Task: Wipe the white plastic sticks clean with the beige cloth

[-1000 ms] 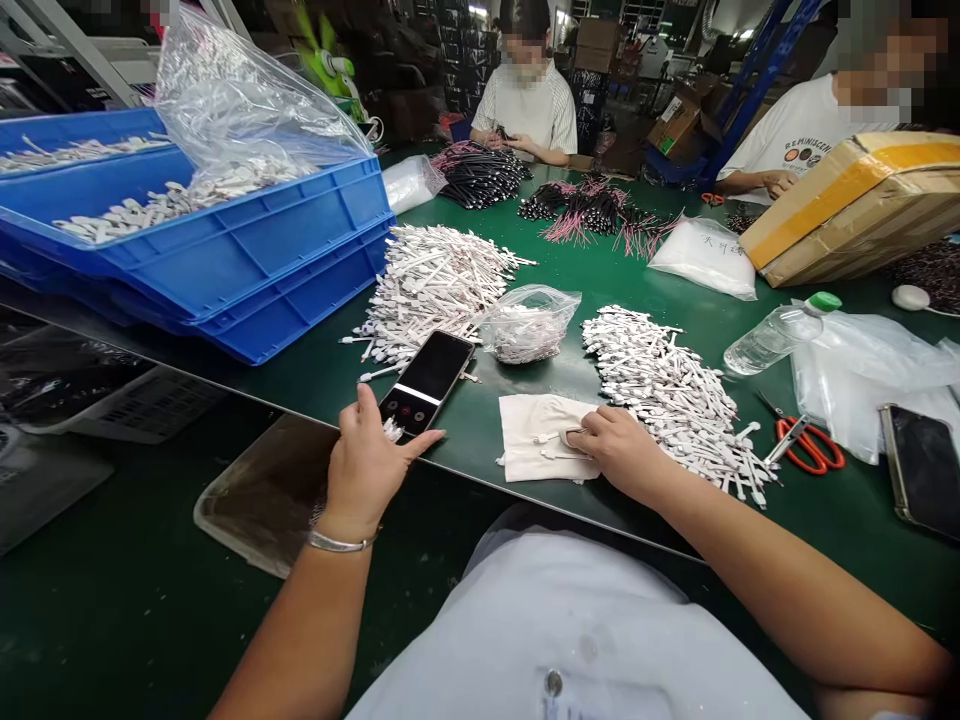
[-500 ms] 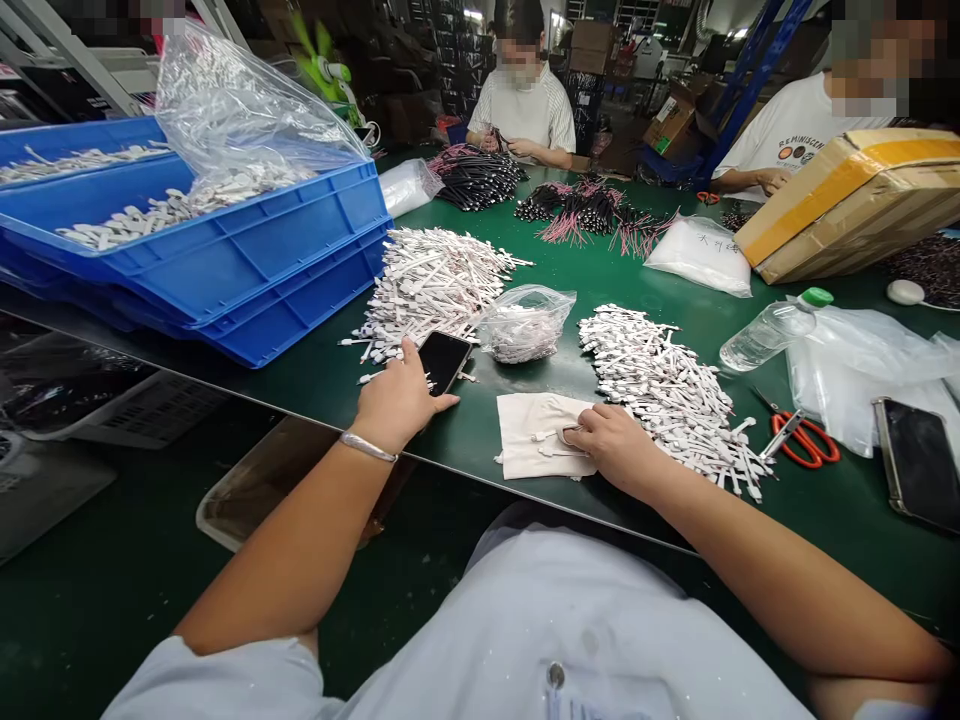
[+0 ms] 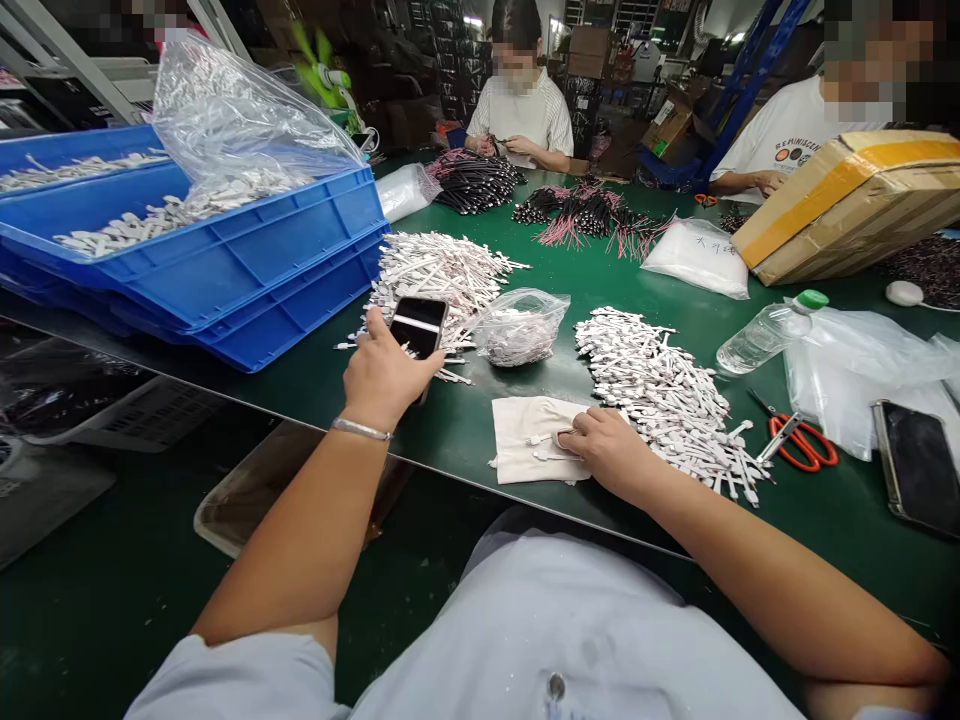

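Note:
My left hand [image 3: 382, 375] is closed around a black smartphone [image 3: 418, 325], tilted up from the table, thumb along its near edge. Just behind the phone lies a heap of short white cables [image 3: 446, 265] with flat connector ends. My right hand [image 3: 615, 450] rests on a folded cream cloth [image 3: 514, 415], fingers curled and pressed together. A couple of small white cables [image 3: 551, 456] stick out from under these fingertips; what lies between them is hidden. Against the back of this hand spreads a second pile of white cables [image 3: 652, 385]. Between the piles stands a clear bag [image 3: 521, 335] of similar pieces.
Blue bins [image 3: 300, 255] of white parts stand at left. On the right are red-handled scissors [image 3: 802, 440], a water bottle [image 3: 765, 335], plastic bags [image 3: 862, 370], another phone [image 3: 919, 465] and a taped carton [image 3: 847, 210]. Two co-workers sit across near black-and-pink cable bundles [image 3: 476, 180].
My left hand has lifted the phone and drawn it left, tilting its screen up; a bright reflection now crosses it. My right hand stays on the cloth, nearly unmoved.

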Tool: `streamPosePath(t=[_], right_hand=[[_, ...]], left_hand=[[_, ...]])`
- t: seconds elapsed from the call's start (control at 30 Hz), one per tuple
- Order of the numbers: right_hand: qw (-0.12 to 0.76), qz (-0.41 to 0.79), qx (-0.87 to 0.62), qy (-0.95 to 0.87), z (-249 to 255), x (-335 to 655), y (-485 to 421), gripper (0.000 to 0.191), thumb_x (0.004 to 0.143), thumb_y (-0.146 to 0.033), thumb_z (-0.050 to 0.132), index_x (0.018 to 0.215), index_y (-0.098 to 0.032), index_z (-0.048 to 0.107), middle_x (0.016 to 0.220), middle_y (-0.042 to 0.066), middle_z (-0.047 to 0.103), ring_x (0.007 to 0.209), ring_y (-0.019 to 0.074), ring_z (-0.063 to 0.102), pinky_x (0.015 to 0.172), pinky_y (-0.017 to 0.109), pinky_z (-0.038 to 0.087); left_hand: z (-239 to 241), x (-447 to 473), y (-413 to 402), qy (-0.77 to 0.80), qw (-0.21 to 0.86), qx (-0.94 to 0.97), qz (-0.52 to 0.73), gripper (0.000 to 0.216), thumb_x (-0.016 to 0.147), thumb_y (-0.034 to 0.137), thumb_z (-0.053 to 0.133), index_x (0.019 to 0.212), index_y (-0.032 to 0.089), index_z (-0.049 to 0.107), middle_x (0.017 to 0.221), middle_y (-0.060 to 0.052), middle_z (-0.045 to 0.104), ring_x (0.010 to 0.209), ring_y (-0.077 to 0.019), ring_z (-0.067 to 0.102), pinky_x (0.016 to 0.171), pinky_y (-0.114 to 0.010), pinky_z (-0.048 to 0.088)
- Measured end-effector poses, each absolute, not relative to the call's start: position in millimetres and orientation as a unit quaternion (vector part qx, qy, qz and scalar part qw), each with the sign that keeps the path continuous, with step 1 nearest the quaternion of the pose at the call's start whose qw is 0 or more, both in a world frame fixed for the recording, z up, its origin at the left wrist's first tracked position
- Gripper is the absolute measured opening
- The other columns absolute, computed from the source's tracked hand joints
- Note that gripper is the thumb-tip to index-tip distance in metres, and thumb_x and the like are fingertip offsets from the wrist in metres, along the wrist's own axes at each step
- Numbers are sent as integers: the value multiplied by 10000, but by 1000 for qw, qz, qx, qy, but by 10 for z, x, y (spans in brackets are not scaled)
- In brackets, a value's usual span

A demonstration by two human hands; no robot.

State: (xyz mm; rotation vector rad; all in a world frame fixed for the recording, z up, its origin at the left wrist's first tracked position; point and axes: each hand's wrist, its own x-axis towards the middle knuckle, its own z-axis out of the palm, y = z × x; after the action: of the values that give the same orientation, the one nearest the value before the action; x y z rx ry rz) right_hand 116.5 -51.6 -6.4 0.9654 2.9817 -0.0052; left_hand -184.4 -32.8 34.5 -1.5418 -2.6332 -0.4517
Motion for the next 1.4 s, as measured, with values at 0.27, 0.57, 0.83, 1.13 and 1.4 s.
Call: streamPosePath(t=[0.27,0.57,0.83,1.13,1.4], right_hand=[[15,9,311,950,-63,1165,-529,262,844,-40,623,1043,-203,675,854,70,498,818,214,415,673,303,243],[27,17,313,949,-58,1151,-532,257,848,-55,624,1052,-203,672,862,76,498,821,220,411,671,303,243],[39,14,316,948,-30,1151,-551,259,842,-59,639,1055,-204,665,878,67,497,830,219,405,676,307,236],[43,14,320,946,-30,1139,-538,255,848,-61,647,1052,-212,671,867,63,503,823,216,406,674,308,236],[27,21,312,949,-63,1183,-519,235,851,-88,670,1048,-217,670,848,57,496,802,214,400,665,310,233]], left_hand=[[250,-1851,202,-878,25,-442,-180,1139,623,577,669,1438,-7,129,1205,-305,495,1056,-398,554,837,-455,482],[242,-1886,163,-877,4,-446,-179,1242,635,644,651,1460,-4,-14,1211,-319,502,1041,-395,570,828,-452,485],[174,-1929,126,-869,7,-459,-186,1285,594,660,683,1462,-7,10,1248,-322,489,1133,-421,515,881,-476,467],[234,-1810,-152,-810,37,-492,-317,932,690,457,708,1417,76,266,1224,-240,509,1092,-360,541,911,-461,447],[-213,-993,-922,-571,-176,-747,-290,179,851,269,546,939,183,675,904,-43,622,817,-151,596,755,-254,471]])
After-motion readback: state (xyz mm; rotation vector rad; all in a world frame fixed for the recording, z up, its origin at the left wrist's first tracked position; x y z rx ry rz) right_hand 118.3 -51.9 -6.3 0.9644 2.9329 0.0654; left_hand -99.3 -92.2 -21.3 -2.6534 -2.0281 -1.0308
